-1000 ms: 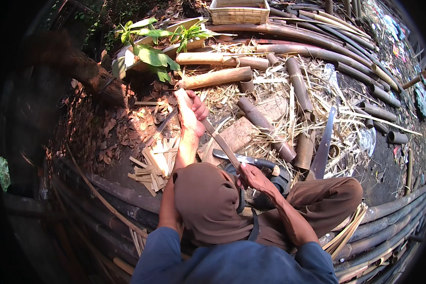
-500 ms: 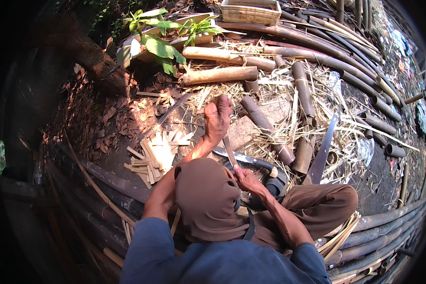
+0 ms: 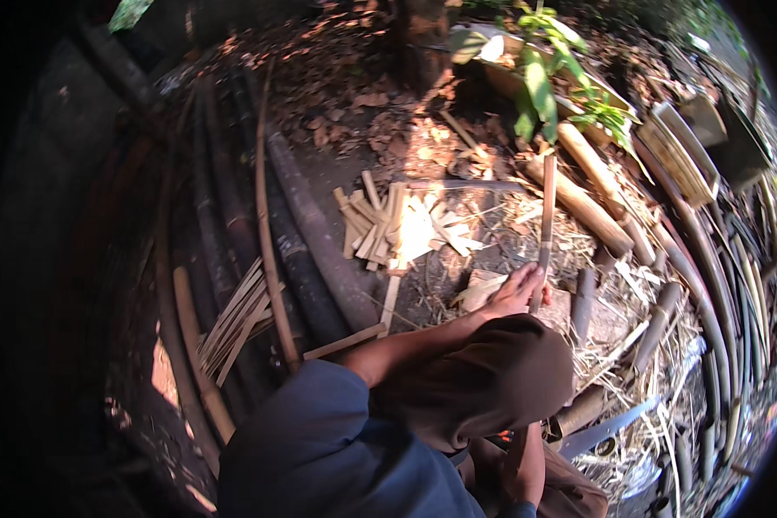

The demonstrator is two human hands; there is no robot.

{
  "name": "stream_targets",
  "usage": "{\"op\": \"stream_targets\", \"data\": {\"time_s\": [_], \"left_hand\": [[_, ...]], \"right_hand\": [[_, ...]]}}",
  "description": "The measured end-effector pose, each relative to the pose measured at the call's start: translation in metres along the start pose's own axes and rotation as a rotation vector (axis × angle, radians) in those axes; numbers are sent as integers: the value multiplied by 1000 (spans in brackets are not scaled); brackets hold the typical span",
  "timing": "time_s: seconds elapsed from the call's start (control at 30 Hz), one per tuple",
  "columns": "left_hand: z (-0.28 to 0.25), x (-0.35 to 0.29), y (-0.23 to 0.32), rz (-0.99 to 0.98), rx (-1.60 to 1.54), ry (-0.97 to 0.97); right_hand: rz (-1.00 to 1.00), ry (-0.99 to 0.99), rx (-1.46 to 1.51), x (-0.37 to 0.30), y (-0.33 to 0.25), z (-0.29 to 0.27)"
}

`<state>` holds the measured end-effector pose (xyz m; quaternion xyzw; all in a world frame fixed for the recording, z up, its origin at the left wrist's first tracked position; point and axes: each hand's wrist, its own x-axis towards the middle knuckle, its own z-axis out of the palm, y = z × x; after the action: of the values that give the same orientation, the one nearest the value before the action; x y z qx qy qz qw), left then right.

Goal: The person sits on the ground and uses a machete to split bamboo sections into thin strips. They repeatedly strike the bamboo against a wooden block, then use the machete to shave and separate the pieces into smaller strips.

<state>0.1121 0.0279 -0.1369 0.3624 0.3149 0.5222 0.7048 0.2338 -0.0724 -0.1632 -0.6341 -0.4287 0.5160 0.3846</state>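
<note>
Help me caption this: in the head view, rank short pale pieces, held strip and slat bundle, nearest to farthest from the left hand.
1. Held strip: in the left hand.
2. Short pale pieces: left of it.
3. Slat bundle: farther left.

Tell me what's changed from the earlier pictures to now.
The view has swung left. The bamboo strip, earlier stretched between both hands, now juts away from the body past the left hand, which holds it. The right hand has gone out of sight behind the brown hood, so its hold is hidden. The handsaw and the pile of split bamboo pieces stayed where they lay.
</note>
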Motion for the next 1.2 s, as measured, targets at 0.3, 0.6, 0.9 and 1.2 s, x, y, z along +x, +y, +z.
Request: {"op": "stream_targets", "data": {"time_s": [0.3,0.6,0.9,1.2], "left_hand": [[-276,-165,166,478,1123,1262],[-400,-484,150,-129,1655,1629],[-440,-508,139,-83,1600,1750],[-492,-475,228,502,-89,2008]], "right_hand": [[18,-7,-348,-23,56,-13],[123,67,-576,-35,104,-45],[154,97,-704,-44,122,-57],[162,96,-784,-52,138,-66]]}}
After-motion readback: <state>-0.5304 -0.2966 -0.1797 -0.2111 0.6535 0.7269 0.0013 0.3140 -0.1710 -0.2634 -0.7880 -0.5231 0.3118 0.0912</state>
